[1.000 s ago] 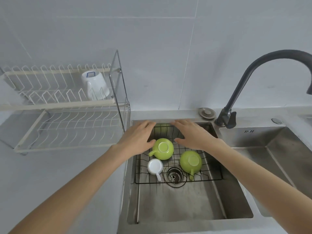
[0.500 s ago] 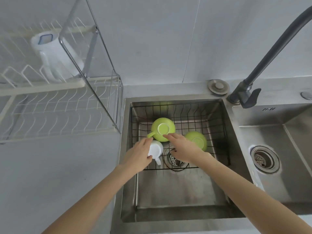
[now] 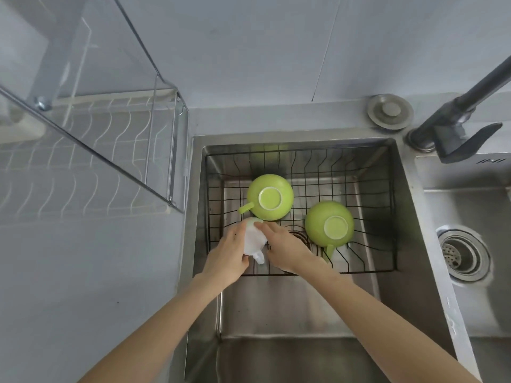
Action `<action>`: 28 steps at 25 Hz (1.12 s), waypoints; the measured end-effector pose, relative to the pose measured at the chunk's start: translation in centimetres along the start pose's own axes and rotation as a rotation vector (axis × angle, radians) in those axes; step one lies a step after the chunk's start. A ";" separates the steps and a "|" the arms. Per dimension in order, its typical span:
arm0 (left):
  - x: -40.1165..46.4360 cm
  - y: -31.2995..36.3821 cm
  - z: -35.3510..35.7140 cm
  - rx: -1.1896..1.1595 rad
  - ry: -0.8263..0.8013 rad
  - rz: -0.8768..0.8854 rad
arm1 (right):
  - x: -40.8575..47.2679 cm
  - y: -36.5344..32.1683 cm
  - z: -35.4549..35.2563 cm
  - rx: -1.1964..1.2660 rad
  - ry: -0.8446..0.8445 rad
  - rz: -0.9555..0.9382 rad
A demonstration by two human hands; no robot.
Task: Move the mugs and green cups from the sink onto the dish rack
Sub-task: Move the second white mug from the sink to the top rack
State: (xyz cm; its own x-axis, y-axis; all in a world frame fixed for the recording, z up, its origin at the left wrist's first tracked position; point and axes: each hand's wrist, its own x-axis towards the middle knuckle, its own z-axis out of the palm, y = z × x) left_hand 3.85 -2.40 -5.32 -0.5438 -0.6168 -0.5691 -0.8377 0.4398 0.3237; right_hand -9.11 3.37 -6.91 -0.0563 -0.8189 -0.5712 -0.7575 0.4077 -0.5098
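In the sink (image 3: 401, 205), on the black wire basket (image 3: 367, 268), the white mug (image 3: 253, 239) is clasped between the left hand (image 3: 229, 254) and right hand (image 3: 286, 250), fingers pressed on its sides. A slip is risked — the inverted green cup (image 3: 269, 196) touching it could be knocked. The dish rack (image 3: 91, 167) waits beyond.

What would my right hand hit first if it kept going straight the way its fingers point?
Probably the upside-down green cup with the side handle, just beyond the small white mug that the right hand grips; depth is unclear.
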 end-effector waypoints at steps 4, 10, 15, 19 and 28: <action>0.9 0.4 1.0 -0.018 0.011 -0.043 | 0.9 0.4 0.9 0.057 0.050 0.018; 1.2 0.7 1.1 0.042 0.074 -0.041 | 0.9 0.1 1.3 0.081 0.095 0.030; -0.1 1.3 0.3 0.040 0.100 -0.013 | -0.9 -0.2 0.6 0.062 0.130 0.027; -2.0 1.8 -1.0 0.048 0.159 0.100 | -3.9 -1.0 -0.8 0.015 0.201 0.000; -8.9 2.5 -5.4 -0.075 0.346 0.439 | -12.2 -5.1 -3.7 -0.087 0.398 -0.146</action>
State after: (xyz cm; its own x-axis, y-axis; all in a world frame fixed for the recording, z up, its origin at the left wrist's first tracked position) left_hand 6.36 0.67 4.66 -0.8165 -0.5701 -0.0914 -0.5232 0.6637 0.5345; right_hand -6.98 9.76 5.00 -0.1780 -0.9643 -0.1961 -0.8273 0.2545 -0.5008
